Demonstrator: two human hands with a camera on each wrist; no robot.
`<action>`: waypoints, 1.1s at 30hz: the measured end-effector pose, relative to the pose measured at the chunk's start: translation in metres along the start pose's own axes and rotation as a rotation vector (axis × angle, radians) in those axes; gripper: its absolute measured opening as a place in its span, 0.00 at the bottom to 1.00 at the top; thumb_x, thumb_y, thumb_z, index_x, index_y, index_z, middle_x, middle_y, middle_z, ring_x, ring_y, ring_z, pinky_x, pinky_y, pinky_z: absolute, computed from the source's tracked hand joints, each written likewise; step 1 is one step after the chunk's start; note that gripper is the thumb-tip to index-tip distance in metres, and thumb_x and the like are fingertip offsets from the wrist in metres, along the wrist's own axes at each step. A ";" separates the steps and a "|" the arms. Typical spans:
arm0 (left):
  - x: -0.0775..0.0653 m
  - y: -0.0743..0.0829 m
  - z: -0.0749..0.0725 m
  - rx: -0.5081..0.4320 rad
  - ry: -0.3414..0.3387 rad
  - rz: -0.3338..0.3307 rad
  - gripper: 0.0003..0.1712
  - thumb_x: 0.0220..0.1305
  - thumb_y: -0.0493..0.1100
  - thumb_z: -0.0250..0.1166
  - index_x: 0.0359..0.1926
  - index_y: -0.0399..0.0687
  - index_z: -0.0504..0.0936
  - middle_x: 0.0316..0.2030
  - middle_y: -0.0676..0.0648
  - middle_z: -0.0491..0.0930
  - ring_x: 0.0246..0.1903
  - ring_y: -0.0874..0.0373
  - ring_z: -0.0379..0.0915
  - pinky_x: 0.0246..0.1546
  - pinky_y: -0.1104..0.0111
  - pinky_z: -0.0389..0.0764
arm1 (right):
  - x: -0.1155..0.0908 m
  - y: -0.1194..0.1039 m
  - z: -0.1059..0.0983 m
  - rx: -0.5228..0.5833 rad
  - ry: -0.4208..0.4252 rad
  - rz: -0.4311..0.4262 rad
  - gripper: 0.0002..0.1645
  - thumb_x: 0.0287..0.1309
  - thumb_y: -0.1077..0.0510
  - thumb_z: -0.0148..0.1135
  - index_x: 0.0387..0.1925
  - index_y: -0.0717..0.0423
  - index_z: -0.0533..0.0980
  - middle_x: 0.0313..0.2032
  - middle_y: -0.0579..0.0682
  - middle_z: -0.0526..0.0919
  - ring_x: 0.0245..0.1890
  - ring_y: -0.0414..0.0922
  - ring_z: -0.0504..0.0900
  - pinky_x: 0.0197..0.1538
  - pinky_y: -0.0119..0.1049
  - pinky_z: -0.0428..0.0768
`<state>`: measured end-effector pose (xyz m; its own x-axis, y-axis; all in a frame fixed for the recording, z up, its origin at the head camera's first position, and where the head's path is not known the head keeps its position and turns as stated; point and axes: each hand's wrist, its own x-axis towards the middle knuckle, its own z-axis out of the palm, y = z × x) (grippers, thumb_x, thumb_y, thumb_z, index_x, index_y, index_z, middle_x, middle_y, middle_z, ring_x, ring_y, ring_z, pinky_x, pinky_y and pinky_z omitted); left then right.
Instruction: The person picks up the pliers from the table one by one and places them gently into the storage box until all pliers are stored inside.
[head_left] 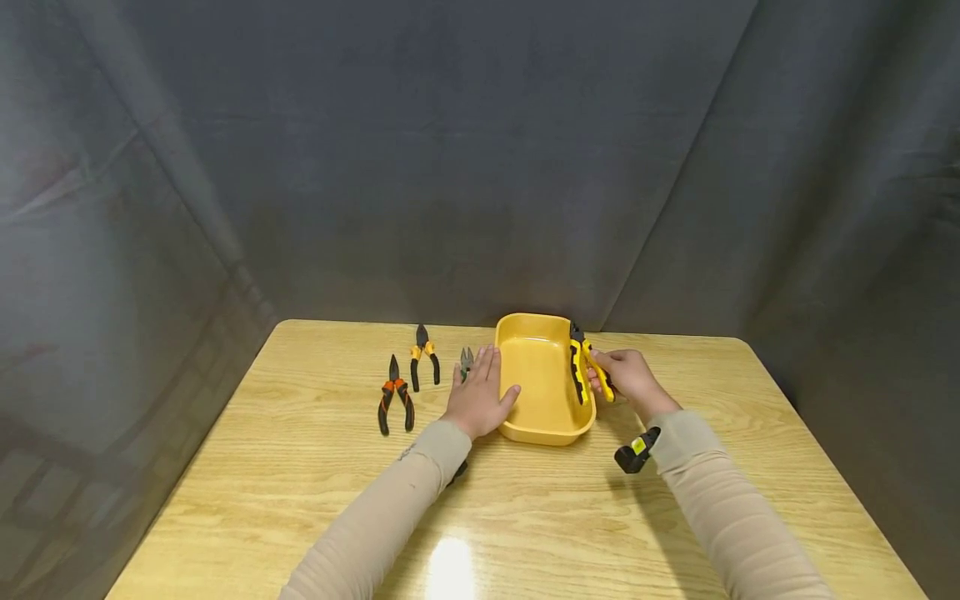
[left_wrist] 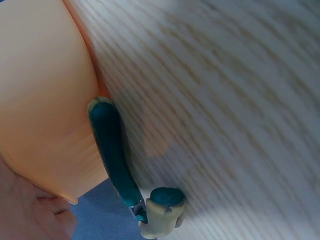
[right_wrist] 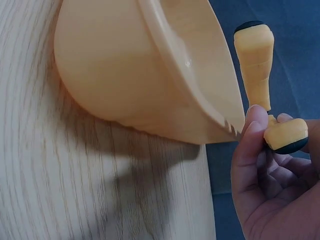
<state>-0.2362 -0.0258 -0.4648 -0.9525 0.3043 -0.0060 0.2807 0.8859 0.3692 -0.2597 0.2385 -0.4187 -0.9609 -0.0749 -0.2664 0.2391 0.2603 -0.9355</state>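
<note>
My right hand grips one handle of yellow-and-black pliers at the right rim of a yellow tray. The pliers' jaws point away toward the back, and their handles are spread. In the right wrist view, thumb and fingers close round one yellow handle pair beside the tray wall. My left hand lies with straight fingers along the tray's left rim. Partly hidden behind those fingers are green-handled pliers; their green handle shows beside the tray in the left wrist view.
Left of the tray on the wooden table lie orange-and-black long-nose pliers and another pair of pliers with yellow-orange and black handles. Dark grey curtains close off the back and both sides. A black wrist camera sits below the right wrist.
</note>
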 end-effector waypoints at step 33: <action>-0.001 0.000 0.001 0.003 -0.001 0.003 0.43 0.80 0.62 0.42 0.81 0.43 0.40 0.81 0.43 0.39 0.79 0.52 0.31 0.75 0.43 0.38 | 0.000 -0.004 0.033 -0.225 0.124 -0.037 0.22 0.79 0.55 0.49 0.43 0.74 0.75 0.25 0.52 0.81 0.22 0.39 0.78 0.26 0.28 0.76</action>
<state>-0.2353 -0.0255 -0.4659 -0.9515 0.3075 -0.0056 0.2842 0.8860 0.3664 -0.2554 0.2055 -0.4230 -0.9815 0.0266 -0.1894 0.1796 0.4685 -0.8650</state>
